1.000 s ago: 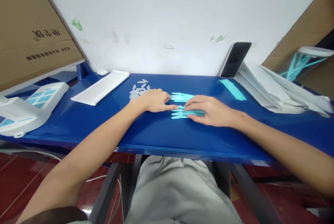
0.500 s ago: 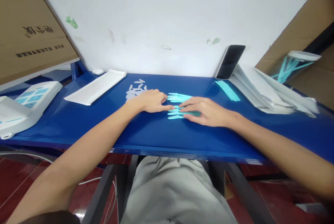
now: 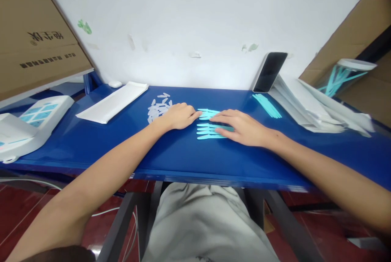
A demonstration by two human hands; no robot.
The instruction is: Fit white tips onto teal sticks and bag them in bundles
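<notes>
Slim turquoise plastic sticks (image 3: 207,129) lie side by side on the blue table, in a far group and a near group. My left hand (image 3: 181,116) is beside their left ends, its fingers curled and its thumb tip at the far group. What its fingers hold, if anything, is hidden. My right hand (image 3: 241,127) rests over the right part of the sticks with fingers apart, fingertips touching them and covering their right ends. Left of my left hand is a pile of small whitish translucent strips (image 3: 155,110), partly behind that hand.
A further bundle of turquoise sticks (image 3: 266,105) lies by a leaning phone (image 3: 270,72) and white packets (image 3: 308,111). A clear container (image 3: 345,76) with sticks stands far right. At left are a white sleeve (image 3: 113,102), a white case (image 3: 45,123) and a cardboard box (image 3: 45,50).
My left thumb has moved from the near group up to the far group. My right hand has shifted slightly away from me and right, showing more of the near sticks.
</notes>
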